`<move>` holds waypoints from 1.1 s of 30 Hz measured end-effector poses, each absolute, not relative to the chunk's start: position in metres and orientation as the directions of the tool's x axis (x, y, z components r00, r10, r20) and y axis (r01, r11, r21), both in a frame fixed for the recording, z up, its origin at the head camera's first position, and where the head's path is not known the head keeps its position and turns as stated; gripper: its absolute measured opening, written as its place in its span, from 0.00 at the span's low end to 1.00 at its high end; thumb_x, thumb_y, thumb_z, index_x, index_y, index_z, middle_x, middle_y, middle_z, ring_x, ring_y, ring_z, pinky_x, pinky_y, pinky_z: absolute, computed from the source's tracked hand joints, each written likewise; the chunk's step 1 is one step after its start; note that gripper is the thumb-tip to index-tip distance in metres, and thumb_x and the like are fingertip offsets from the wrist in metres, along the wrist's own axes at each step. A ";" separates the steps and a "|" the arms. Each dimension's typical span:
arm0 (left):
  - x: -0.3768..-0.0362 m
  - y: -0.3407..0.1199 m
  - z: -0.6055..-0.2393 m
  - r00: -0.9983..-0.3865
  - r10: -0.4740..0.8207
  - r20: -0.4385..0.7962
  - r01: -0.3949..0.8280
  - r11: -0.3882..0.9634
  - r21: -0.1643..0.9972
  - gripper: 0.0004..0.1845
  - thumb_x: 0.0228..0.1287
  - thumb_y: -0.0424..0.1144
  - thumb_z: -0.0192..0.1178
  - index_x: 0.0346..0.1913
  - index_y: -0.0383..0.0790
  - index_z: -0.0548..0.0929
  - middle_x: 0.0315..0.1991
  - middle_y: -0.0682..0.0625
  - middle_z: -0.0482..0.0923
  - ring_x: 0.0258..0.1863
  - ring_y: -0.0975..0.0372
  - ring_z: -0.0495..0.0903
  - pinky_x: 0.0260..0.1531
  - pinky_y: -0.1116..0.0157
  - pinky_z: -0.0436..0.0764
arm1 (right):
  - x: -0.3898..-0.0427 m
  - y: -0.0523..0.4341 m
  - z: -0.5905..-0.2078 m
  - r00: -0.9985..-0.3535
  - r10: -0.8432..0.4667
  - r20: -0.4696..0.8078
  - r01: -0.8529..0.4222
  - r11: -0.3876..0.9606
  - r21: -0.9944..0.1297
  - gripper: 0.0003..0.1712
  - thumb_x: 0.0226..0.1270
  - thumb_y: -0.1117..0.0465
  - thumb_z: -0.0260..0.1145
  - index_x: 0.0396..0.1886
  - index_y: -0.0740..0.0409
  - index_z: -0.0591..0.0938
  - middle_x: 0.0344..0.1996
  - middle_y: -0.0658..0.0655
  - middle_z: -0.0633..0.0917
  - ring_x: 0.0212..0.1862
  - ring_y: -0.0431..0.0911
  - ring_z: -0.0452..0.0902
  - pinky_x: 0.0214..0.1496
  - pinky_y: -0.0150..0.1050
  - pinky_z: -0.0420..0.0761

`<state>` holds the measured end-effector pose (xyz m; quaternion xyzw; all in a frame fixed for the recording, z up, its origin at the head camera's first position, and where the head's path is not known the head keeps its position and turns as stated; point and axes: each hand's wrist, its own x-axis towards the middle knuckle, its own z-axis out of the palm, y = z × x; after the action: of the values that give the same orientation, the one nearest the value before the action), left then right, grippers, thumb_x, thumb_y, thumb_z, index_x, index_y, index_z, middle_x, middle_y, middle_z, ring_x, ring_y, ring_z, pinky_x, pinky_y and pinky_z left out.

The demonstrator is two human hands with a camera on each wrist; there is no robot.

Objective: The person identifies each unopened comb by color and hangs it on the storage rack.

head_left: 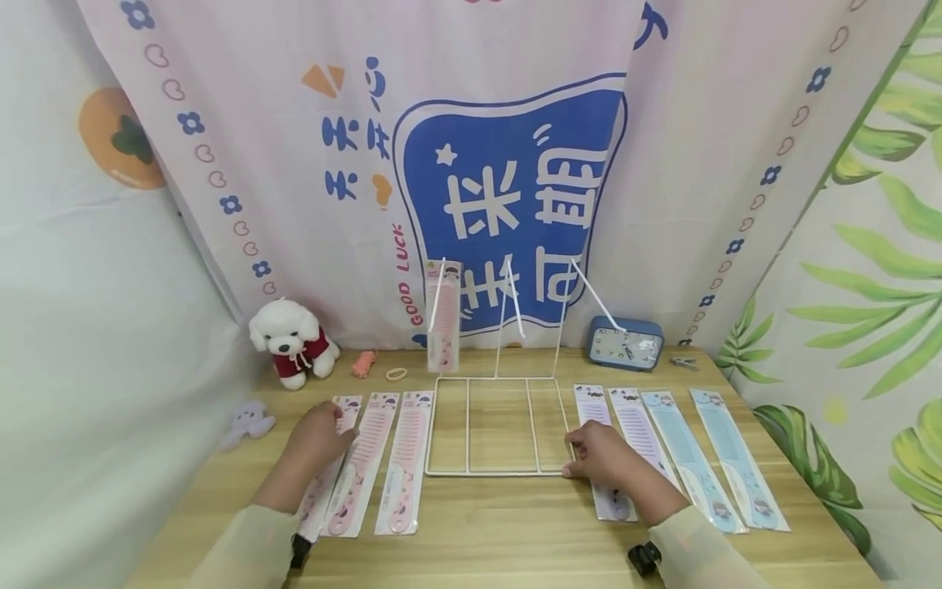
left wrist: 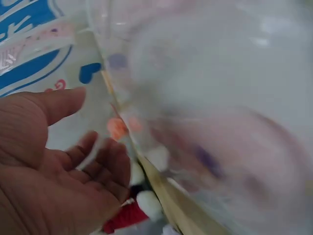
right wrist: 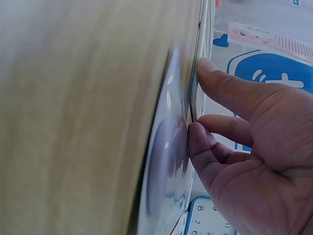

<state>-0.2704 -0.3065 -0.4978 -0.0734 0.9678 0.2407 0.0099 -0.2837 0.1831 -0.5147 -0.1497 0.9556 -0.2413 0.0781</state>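
On the table stands a white wire rack point(head_left: 478, 473) with three upward-slanting hooks. A packaged pink comb point(head_left: 444, 327) hangs from its left hook. My right hand point(head_left: 605, 454) pinches the rack's right front corner between thumb and fingers, partly over a packaged purple comb point(head_left: 612, 501). My left hand point(head_left: 321, 442) is over the leftmost packaged pink comb point(head_left: 312, 511), fingers loosely bent; in the left wrist view, nothing shows between its thumb and fingers. Right of it lie two more packaged pink combs, the middle one point(head_left: 361, 474) and the inner one point(head_left: 403, 466).
Right of the rack lie another purple comb point(head_left: 640, 433) and two blue combs, one point(head_left: 692, 458) beside the other point(head_left: 739, 458). Behind stand a plush dog point(head_left: 290, 339) and a blue clock point(head_left: 625, 343). An orange clip point(head_left: 364, 363) and a ring point(head_left: 396, 374) lie near the curtain.
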 end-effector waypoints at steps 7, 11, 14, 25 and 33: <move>-0.240 -0.321 -0.503 -0.948 -0.257 -0.187 -0.309 0.886 0.345 0.50 0.68 0.48 0.73 0.69 0.08 0.59 0.55 0.14 0.71 0.56 0.24 0.77 0.59 0.32 0.81 | -0.282 0.183 -0.511 -0.933 -0.354 -0.064 -0.281 0.828 -0.486 0.16 0.60 0.57 0.86 0.37 0.57 0.85 0.27 0.52 0.73 0.36 0.45 0.70 0.38 0.40 0.69; -0.235 -0.326 -0.502 -0.941 -0.281 -0.187 -0.331 0.880 0.340 0.49 0.68 0.45 0.73 0.67 0.06 0.57 0.50 0.15 0.74 0.49 0.30 0.82 0.53 0.36 0.84 | -0.281 0.182 -0.512 -0.934 -0.352 -0.066 -0.275 0.822 -0.498 0.17 0.60 0.58 0.86 0.35 0.56 0.84 0.27 0.52 0.73 0.34 0.45 0.69 0.37 0.39 0.67; -0.234 -0.331 -0.501 -0.937 -0.281 -0.207 -0.338 0.881 0.331 0.51 0.69 0.43 0.73 0.68 0.03 0.54 0.47 0.16 0.77 0.43 0.36 0.83 0.49 0.39 0.86 | -0.281 0.182 -0.513 -0.936 -0.343 -0.076 -0.263 0.826 -0.499 0.17 0.60 0.58 0.86 0.37 0.55 0.84 0.29 0.53 0.74 0.35 0.45 0.70 0.37 0.39 0.68; -0.234 -0.343 -0.507 -0.927 -0.285 -0.243 -0.372 0.774 0.512 0.39 0.70 0.35 0.67 0.70 0.12 0.58 0.57 0.13 0.71 0.51 0.32 0.80 0.50 0.38 0.86 | -0.281 0.183 -0.514 -0.927 -0.371 -0.056 -0.297 0.818 -0.493 0.18 0.60 0.57 0.86 0.30 0.55 0.81 0.27 0.52 0.72 0.33 0.45 0.68 0.36 0.38 0.65; -0.236 -0.357 -0.505 -0.944 -0.259 -0.203 -0.328 0.758 0.563 0.33 0.65 0.27 0.50 0.73 0.19 0.61 0.61 0.15 0.73 0.55 0.29 0.79 0.57 0.34 0.82 | -0.281 0.183 -0.514 -0.932 -0.358 -0.057 -0.283 0.818 -0.500 0.17 0.60 0.58 0.86 0.32 0.55 0.82 0.27 0.53 0.72 0.33 0.45 0.68 0.36 0.38 0.65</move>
<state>-0.2356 -0.3569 -0.5047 -0.1568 0.9360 0.3101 0.0563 -0.2811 0.1831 -0.5141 -0.1686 0.9505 -0.2500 0.0744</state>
